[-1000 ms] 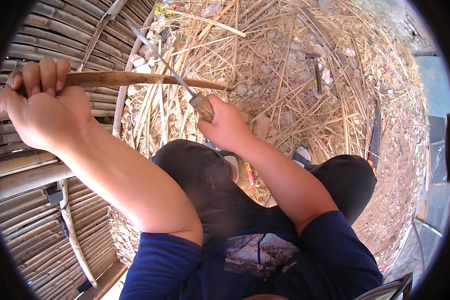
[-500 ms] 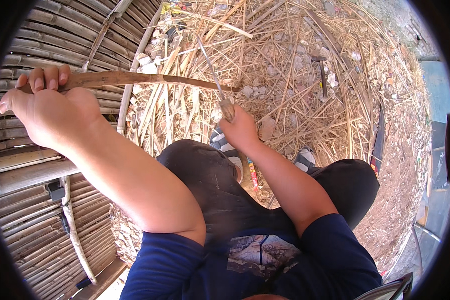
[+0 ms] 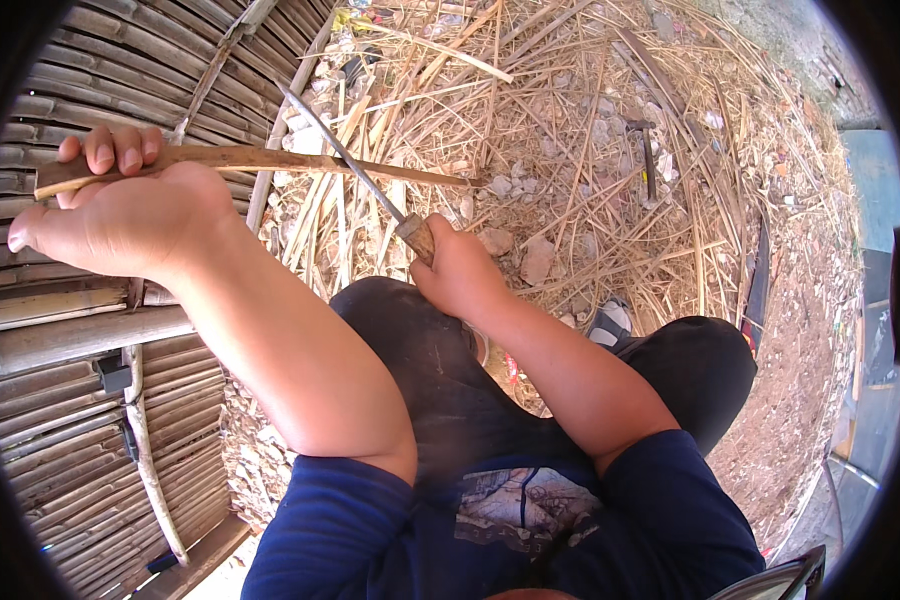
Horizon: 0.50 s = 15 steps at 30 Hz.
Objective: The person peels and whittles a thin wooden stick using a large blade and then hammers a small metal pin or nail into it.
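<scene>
At the left, my left hand [image 3: 140, 220] is closed round the thick end of a long brown strip of split bamboo [image 3: 260, 158]. The strip runs to the right, and its thin far end reaches down over the littered ground. My right hand [image 3: 460, 268], in the middle, grips the wooden handle of a knife [image 3: 370, 187] with a long narrow blade. The blade points up and to the left and crosses the bamboo strip; whether it touches the strip I cannot tell.
Split bamboo scraps [image 3: 560, 130] and stones lie strewn over the ground ahead. A hammer [image 3: 649, 160] lies among them. On the left stands a bamboo-slat wall [image 3: 90, 75]. A dark long blade-like object [image 3: 758, 280] lies beyond my right knee.
My right hand and the knife have moved left, and the blade now tilts further left across the strip. My left hand has shifted slightly right with the bamboo, whose cut end now shows.
</scene>
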Tool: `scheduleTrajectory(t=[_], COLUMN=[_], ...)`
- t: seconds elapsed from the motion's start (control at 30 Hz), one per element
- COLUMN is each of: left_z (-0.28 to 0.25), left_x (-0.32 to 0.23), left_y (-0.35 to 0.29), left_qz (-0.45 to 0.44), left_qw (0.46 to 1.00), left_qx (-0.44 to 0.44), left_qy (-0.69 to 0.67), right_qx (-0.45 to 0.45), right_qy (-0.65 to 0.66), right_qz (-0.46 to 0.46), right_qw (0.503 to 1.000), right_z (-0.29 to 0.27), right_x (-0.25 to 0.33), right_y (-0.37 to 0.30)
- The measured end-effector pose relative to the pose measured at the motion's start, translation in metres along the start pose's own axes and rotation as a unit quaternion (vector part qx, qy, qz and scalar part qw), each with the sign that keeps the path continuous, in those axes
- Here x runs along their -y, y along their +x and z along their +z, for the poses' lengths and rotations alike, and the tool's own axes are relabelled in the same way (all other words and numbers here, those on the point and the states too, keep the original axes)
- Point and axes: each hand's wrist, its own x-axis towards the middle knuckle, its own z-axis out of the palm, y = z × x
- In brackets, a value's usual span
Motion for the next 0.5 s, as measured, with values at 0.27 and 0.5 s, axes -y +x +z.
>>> scheduleTrajectory(t=[0.27,0.5], left_z=[0.000,0.010], left_x=[-0.007,0.002], left_y=[0.000,-0.012], left_qz=[-0.033,0.025], left_qw=[0.998,0.999], left_qx=[0.056,0.024], left_qy=[0.010,0.029], right_qx=[0.016,0.030], right_qy=[0.015,-0.048], right_qz=[0.002,0.025], right_qw=[1.000,0.998], right_z=[-0.041,-0.064], right_x=[0.034,0.023], right_y=[-0.002,-0.015])
